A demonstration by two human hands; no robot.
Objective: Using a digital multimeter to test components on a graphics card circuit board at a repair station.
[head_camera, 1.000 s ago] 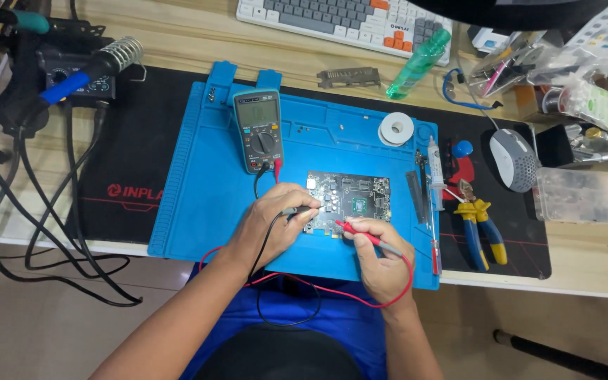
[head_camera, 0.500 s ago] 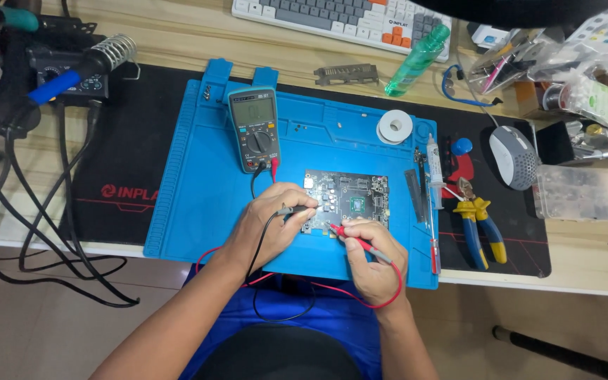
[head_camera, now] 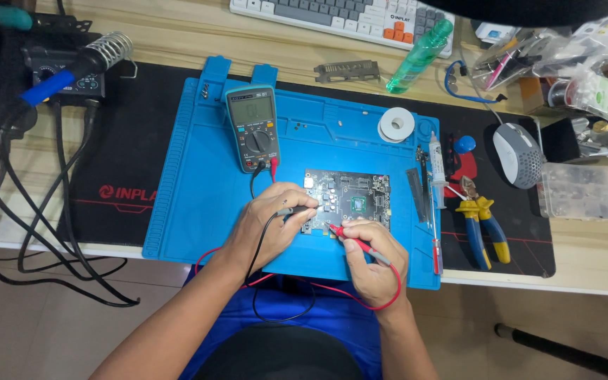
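The circuit board (head_camera: 348, 202) lay flat on the blue mat (head_camera: 191, 176), just below the meter (head_camera: 252, 128), with its long side running left to right across the desk. It looked thin, stiff and light, but fragile on top, so the bare edges seemed the safest place to take hold of it. The person's left hand (head_camera: 270, 222) was curled around the black probe (head_camera: 295, 210), whose tip met the board's left edge. The right hand (head_camera: 373, 253) pinched the red probe (head_camera: 350, 239) like a pen, with its point aimed up and left at the board's lower edge. Both probes looked slim and rigid, easy to slip off a small contact. Their leads (head_camera: 360, 299) hung off the desk edge and looped back to the meter. Yellow-handled pliers (head_camera: 483, 229) and a mouse (head_camera: 516, 153) sat well to the right.
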